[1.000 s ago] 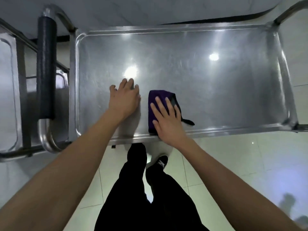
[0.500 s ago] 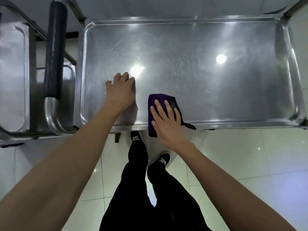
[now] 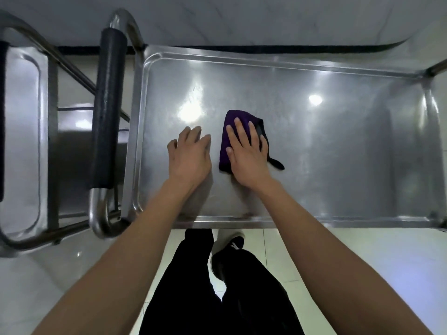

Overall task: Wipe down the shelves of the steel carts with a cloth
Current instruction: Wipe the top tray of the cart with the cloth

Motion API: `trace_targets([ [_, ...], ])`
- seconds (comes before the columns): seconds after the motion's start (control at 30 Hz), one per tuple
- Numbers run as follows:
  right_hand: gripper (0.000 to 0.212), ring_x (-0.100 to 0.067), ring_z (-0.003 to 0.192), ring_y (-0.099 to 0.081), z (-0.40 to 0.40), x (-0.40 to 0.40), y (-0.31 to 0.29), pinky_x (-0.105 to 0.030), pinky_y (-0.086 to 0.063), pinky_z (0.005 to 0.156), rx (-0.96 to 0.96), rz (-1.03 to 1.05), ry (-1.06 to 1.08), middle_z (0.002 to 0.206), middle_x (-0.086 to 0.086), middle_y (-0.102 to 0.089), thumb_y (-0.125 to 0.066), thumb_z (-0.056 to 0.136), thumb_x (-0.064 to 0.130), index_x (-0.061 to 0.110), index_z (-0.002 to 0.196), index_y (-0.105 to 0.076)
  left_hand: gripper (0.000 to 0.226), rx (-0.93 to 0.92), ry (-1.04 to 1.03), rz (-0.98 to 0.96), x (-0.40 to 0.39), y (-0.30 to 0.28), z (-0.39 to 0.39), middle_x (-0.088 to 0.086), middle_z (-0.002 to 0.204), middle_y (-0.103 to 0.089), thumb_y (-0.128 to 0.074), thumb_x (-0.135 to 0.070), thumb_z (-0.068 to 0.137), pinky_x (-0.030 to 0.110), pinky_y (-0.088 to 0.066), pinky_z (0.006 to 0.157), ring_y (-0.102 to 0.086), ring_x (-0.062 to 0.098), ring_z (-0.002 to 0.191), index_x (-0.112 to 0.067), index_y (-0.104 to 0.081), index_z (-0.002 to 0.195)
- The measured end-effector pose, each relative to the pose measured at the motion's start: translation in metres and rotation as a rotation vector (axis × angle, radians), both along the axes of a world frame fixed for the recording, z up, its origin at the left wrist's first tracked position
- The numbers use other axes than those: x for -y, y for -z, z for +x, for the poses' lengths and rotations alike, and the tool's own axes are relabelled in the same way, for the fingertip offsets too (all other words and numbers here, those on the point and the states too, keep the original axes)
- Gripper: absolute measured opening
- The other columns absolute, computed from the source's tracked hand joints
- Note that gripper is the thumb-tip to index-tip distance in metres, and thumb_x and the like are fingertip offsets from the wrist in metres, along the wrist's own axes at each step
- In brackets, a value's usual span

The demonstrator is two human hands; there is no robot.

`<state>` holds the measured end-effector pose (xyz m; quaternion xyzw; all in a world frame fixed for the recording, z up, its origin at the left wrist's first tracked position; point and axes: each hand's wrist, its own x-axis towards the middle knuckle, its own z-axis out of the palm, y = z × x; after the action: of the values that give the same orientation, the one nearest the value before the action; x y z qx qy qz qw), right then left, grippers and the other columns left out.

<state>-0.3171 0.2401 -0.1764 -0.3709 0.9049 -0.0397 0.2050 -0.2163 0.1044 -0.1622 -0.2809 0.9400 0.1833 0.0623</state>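
Observation:
A steel cart's top shelf (image 3: 338,151) fills the upper half of the head view, a shiny tray with a raised rim. A folded purple cloth (image 3: 228,131) with a dark edge lies on the shelf left of its middle. My right hand (image 3: 246,153) presses flat on the cloth with straight, spread fingers. My left hand (image 3: 189,155) rests flat on the bare steel just left of the cloth, fingers straight and apart from it.
The cart's push handle with a black foam grip (image 3: 107,110) stands at the shelf's left end. A second steel cart (image 3: 21,141) sits further left, touching or nearly so. My legs and shoes (image 3: 227,250) stand on pale floor tiles below the shelf's near rim.
Both hands and the cloth have moved away from the shelf's near rim toward its middle. The camera has shifted too, so the shelf sits lower in the view.

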Motion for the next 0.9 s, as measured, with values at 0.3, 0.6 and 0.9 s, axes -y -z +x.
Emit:
trace_targets([
  [0.3, 0.061, -0.028, 0.151, 0.02, -0.067, 0.063, 0.003, -0.056, -0.002, 0.122, 0.041, 0.077, -0.001, 0.165, 0.004, 0.023, -0.022, 0.107, 0.036, 0.026, 0.159, 0.01, 0.038, 0.093, 0.009, 0.047, 0.007, -0.01, -0.004, 0.001, 0.146, -0.041, -0.054, -0.026, 0.093, 0.049, -0.033, 0.106, -0.034, 0.023, 0.136, -0.025, -0.058, 0.13],
  [0.6, 0.06, -0.028, 0.152, 0.018, -0.145, 0.123, 0.009, -0.057, 0.0, 0.122, 0.025, 0.01, -0.114, 0.166, 0.003, 0.019, -0.022, 0.107, 0.039, 0.026, 0.159, 0.005, 0.041, 0.154, -0.04, 0.054, -0.003, -0.013, -0.009, 0.002, 0.156, -0.033, -0.049, -0.028, 0.098, 0.052, -0.027, 0.116, -0.022, 0.024, 0.148, -0.024, -0.052, 0.139],
  [0.9, 0.06, -0.029, 0.153, 0.012, -0.152, 0.13, 0.017, -0.056, -0.002, 0.122, -0.039, -0.078, -0.143, 0.167, 0.002, 0.011, -0.021, 0.105, 0.039, 0.024, 0.16, -0.001, 0.04, 0.169, -0.14, 0.042, -0.012, -0.008, -0.018, 0.002, 0.157, -0.037, -0.053, -0.027, 0.097, 0.056, -0.029, 0.112, -0.022, 0.024, 0.15, -0.022, -0.057, 0.136],
])
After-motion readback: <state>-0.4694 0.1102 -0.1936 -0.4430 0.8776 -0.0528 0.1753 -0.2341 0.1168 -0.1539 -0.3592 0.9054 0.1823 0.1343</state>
